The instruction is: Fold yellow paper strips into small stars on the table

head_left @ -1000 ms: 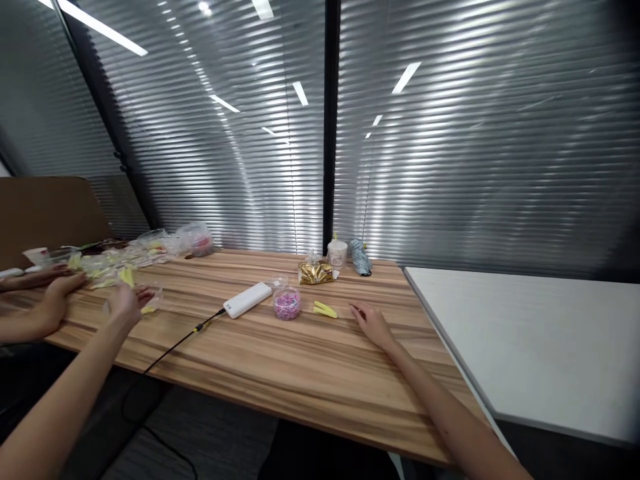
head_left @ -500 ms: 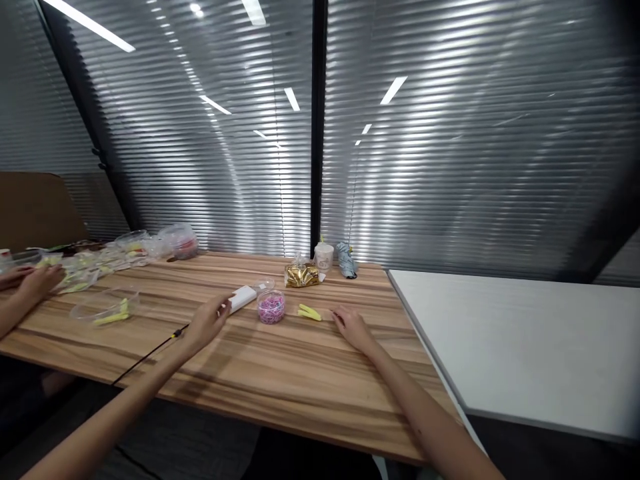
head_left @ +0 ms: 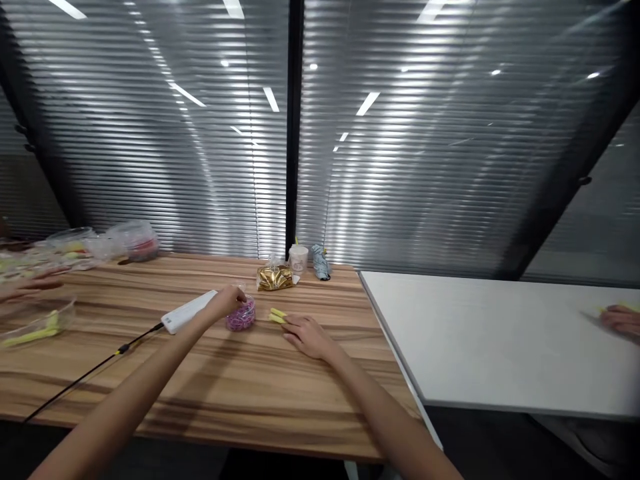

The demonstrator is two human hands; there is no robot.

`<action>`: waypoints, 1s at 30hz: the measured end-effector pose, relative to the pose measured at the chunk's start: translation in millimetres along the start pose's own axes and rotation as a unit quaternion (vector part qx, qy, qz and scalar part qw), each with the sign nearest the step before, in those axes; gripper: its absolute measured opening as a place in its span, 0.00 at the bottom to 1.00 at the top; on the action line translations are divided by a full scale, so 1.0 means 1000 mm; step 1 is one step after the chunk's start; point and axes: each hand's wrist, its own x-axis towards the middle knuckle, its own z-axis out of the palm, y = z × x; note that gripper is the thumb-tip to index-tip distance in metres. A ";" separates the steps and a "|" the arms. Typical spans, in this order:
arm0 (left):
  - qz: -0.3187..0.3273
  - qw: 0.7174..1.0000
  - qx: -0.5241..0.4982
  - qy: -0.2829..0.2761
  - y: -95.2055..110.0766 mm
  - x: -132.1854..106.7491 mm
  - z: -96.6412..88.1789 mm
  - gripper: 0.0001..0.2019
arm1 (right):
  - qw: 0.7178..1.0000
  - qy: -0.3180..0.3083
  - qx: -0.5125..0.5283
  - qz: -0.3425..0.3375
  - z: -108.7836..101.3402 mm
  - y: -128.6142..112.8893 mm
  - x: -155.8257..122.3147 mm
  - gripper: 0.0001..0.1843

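A glass wall with slatted blinds is rising behind a wooden bench, and a white table is standing off the bench's right edge. At that table's far right, a co-worker's hand is resting with something yellow at its fingertips. Another person's hand is reaching in at the bench's left edge, near a clear plastic tray holding yellow pieces. Clear plastic bags are lying along the far left edge. Near the far edge, towards the right, a gold foil bag, a white cup and a folded grey-blue umbrella are standing close together.

Mid-bench, a white power bank is trailing a black cable off the near edge. The left hand is just beyond it, its fingers curving over a clear tub of pink rubber bands; any pinch is hard to tell. The right hand is lying on the bench, fingers loosely spread, just beside two yellow strips. The tub looks full, and the strips are lying loose.
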 end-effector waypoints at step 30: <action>0.021 0.997 0.070 0.034 0.019 0.000 -0.005 0.15 | 0.984 -0.002 -0.094 0.149 0.000 0.006 0.004 0.08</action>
